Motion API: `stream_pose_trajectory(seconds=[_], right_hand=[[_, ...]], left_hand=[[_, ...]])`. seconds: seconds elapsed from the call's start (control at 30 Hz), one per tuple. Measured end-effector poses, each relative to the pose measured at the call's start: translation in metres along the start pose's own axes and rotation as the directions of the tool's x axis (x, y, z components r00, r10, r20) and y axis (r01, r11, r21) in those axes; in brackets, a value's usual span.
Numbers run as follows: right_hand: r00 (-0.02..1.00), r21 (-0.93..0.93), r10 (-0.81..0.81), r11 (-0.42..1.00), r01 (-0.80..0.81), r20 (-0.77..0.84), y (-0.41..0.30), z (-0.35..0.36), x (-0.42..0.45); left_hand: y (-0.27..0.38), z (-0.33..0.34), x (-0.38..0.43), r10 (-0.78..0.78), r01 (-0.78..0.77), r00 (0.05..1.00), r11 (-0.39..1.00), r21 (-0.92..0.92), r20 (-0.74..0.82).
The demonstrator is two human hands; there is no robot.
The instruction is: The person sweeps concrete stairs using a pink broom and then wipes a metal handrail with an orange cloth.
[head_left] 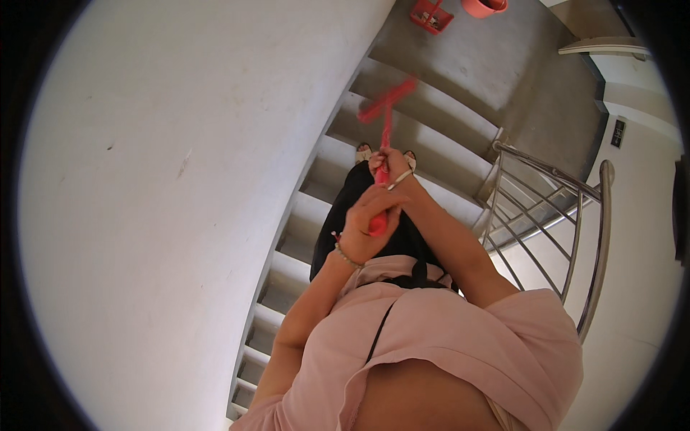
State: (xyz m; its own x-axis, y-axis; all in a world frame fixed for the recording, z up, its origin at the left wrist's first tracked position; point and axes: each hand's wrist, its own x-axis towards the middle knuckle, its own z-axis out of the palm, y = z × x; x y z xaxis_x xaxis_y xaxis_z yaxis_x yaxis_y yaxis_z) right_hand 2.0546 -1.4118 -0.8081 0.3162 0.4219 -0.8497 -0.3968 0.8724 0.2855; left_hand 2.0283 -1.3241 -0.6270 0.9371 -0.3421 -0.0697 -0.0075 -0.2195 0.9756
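Note:
In both hands is a red T-shaped cleaning tool (386, 126), perhaps a squeegee or broom. Its wide head is blurred and lies over the stair steps (353, 161) beyond my feet. My left hand (369, 221) closes around the handle close to its rounded butt end. Farther along the handle, my right hand (393, 166) grips it, with a pale band on that wrist. Whether the head touches a step I cannot tell. My sandalled feet (364, 152) show on the stairs, partly hidden by my right hand and legs.
A white wall (161, 188) runs along the left of the stairs. To the right is a metal railing (550, 226). On the grey landing (463, 70) stand a red basket (439, 24) with small items and a red bucket (482, 9), cut by the frame's top edge.

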Motion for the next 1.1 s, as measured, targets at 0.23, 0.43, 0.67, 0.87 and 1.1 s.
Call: stream_pose_trajectory(seconds=[0.23, 0.43, 0.67, 0.87, 1.1], right_hand=[[0.978, -0.174, -0.043, 0.985, 0.007, -0.204, 0.040, -0.021, 0.040], [0.990, -0.291, -0.033, 0.957, -0.009, -0.137, 0.027, -0.047, 0.083], [0.948, 0.074, 0.294, 0.950, -0.304, 0.122, -0.013, -0.022, 0.068], [0.937, 0.222, 0.032, 0.968, -0.115, 0.348, -0.068, -0.036, 0.058], [0.893, 0.194, -0.167, 0.977, 0.092, 0.418, -0.124, -0.023, 0.024]], left_hand=[[-0.015, -0.004, -0.027, -0.325, 0.316, 0.923, 0.946, -0.074, -0.207], [-0.021, 0.020, -0.034, -0.301, 0.333, 0.917, 0.939, 0.086, -0.262], [-0.041, 0.040, 0.002, -0.104, 0.143, 0.984, 0.949, 0.281, -0.147], [-0.046, 0.064, 0.023, -0.017, 0.001, 0.996, 0.983, 0.183, 0.086], [-0.047, 0.078, 0.042, 0.076, -0.148, 0.935, 0.971, 0.186, 0.346]])
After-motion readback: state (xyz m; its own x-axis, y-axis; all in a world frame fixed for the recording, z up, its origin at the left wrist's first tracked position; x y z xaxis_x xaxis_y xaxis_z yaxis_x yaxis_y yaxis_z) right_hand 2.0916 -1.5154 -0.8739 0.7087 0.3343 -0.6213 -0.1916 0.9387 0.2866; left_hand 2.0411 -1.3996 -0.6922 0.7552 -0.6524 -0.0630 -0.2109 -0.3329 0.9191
